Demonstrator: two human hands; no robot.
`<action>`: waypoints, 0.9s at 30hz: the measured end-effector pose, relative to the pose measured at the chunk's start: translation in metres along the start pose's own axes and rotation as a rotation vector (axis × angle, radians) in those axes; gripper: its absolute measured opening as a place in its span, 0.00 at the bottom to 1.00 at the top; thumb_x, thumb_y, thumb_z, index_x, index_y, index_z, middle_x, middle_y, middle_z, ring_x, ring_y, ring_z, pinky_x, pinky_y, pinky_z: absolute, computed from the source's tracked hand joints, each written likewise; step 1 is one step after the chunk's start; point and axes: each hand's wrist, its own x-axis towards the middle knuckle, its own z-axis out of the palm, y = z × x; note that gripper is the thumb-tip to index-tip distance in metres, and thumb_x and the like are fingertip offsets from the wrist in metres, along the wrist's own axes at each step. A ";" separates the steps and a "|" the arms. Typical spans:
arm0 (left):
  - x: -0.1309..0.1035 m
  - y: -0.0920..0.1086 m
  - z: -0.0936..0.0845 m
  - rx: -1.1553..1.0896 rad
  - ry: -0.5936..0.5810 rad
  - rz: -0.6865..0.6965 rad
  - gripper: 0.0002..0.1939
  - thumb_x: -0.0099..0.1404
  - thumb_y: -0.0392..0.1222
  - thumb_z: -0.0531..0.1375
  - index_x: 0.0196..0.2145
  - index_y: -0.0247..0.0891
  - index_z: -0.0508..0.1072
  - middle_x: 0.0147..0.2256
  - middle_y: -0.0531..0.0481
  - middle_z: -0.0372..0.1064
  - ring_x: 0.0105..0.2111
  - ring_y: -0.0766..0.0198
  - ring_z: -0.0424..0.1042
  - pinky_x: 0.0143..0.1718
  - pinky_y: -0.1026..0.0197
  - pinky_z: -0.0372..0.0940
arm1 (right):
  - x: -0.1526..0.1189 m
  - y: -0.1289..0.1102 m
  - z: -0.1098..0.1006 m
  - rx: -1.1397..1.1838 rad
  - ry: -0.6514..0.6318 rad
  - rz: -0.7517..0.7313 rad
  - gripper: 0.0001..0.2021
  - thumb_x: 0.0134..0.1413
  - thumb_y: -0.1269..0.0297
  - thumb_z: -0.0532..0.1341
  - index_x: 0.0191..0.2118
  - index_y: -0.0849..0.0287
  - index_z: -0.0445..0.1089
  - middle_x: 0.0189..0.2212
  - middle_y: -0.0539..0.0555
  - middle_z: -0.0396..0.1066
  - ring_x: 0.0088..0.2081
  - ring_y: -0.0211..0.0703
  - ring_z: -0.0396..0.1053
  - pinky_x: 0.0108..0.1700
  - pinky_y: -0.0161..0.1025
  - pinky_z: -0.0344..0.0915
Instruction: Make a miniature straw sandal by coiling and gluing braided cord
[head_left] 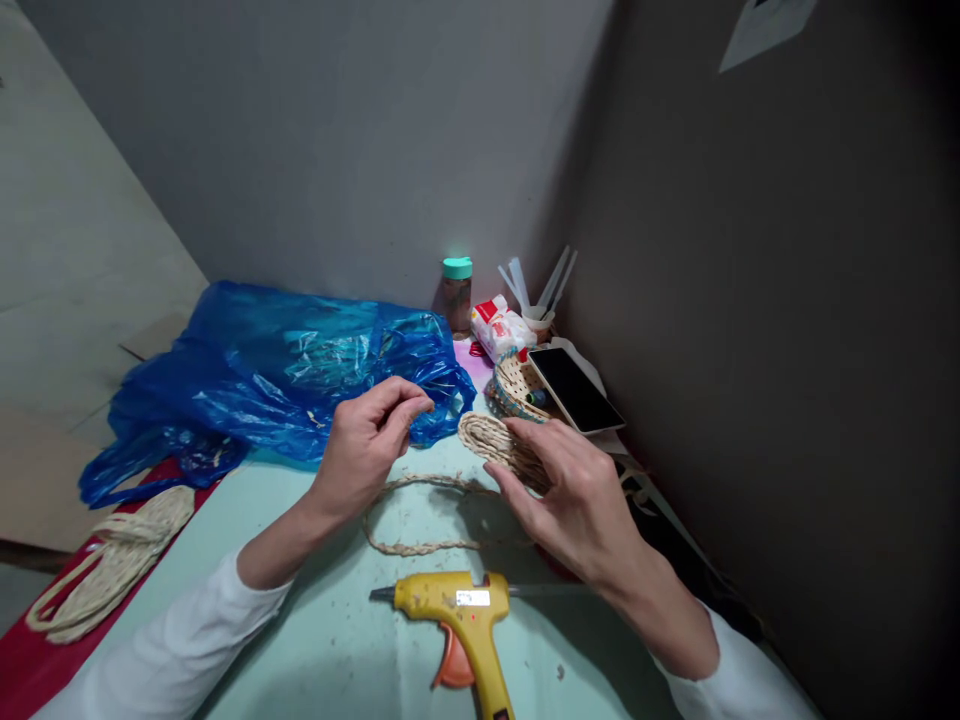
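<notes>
In the head view, my right hand [574,490] grips a flat oval coil of braided straw cord [491,440] between thumb and fingers, held above the table. My left hand [373,435] is raised to the left of the coil, its thumb and fingertips pinched together. Whatever may be in that pinch is too small to make out. Below both hands a loose loop of the braided cord [420,549] lies on the pale green table top [300,600]. Nearer to me rests a yellow glue gun [457,597] with an orange trigger, its nozzle facing left.
A crumpled blue plastic bag [262,360] covers the back left. Another cord bundle [127,560] lies on red cloth at the left edge. Toward the back right stand a jar with a turquoise lid [457,290], a woven basket [510,385], a phone [576,388] and glue sticks [555,275].
</notes>
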 end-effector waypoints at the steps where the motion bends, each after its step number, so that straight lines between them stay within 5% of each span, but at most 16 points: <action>1: 0.001 0.001 -0.002 -0.015 0.046 -0.006 0.08 0.66 0.41 0.61 0.28 0.39 0.72 0.17 0.60 0.57 0.16 0.71 0.54 0.19 0.64 0.51 | 0.000 0.001 0.000 0.002 0.005 0.001 0.14 0.61 0.65 0.63 0.48 0.69 0.71 0.36 0.61 0.75 0.35 0.48 0.70 0.38 0.46 0.70; 4: 0.005 0.003 -0.009 -0.126 0.094 0.007 0.06 0.65 0.40 0.62 0.30 0.39 0.75 0.20 0.58 0.61 0.17 0.71 0.58 0.20 0.65 0.53 | 0.002 0.003 -0.001 0.009 0.026 0.009 0.14 0.61 0.64 0.64 0.47 0.70 0.72 0.35 0.60 0.74 0.33 0.47 0.69 0.35 0.45 0.69; 10: 0.007 0.008 -0.011 -0.185 -0.098 0.056 0.06 0.65 0.36 0.62 0.38 0.41 0.79 0.33 0.53 0.70 0.30 0.67 0.72 0.37 0.63 0.67 | 0.003 -0.001 -0.006 0.029 0.072 0.022 0.15 0.60 0.64 0.66 0.48 0.70 0.71 0.36 0.60 0.75 0.33 0.45 0.69 0.37 0.44 0.69; 15: 0.004 0.015 -0.008 -0.159 -0.131 -0.024 0.03 0.59 0.34 0.66 0.31 0.38 0.82 0.26 0.52 0.73 0.26 0.66 0.73 0.33 0.63 0.69 | 0.002 -0.005 -0.009 0.041 0.098 -0.012 0.15 0.60 0.66 0.65 0.50 0.68 0.70 0.39 0.58 0.75 0.37 0.45 0.70 0.40 0.43 0.70; 20: 0.000 0.018 -0.006 -0.221 -0.213 -0.078 0.06 0.64 0.38 0.61 0.30 0.36 0.77 0.27 0.53 0.68 0.19 0.72 0.66 0.22 0.66 0.62 | 0.002 -0.007 -0.012 0.019 0.126 -0.047 0.15 0.60 0.68 0.66 0.51 0.67 0.69 0.40 0.59 0.75 0.37 0.45 0.70 0.40 0.43 0.70; 23: -0.001 0.016 -0.002 -0.262 -0.208 -0.070 0.06 0.66 0.40 0.59 0.32 0.37 0.73 0.26 0.56 0.64 0.19 0.73 0.64 0.22 0.67 0.61 | 0.004 -0.010 -0.014 0.021 0.132 -0.056 0.15 0.60 0.68 0.66 0.51 0.67 0.69 0.39 0.59 0.75 0.37 0.45 0.70 0.40 0.43 0.69; 27: 0.000 0.015 0.001 -0.239 -0.159 -0.078 0.06 0.55 0.34 0.67 0.32 0.37 0.76 0.23 0.59 0.62 0.22 0.71 0.67 0.26 0.67 0.65 | 0.004 -0.013 -0.015 0.039 0.126 -0.058 0.15 0.60 0.68 0.65 0.51 0.66 0.68 0.39 0.59 0.75 0.36 0.45 0.70 0.39 0.43 0.69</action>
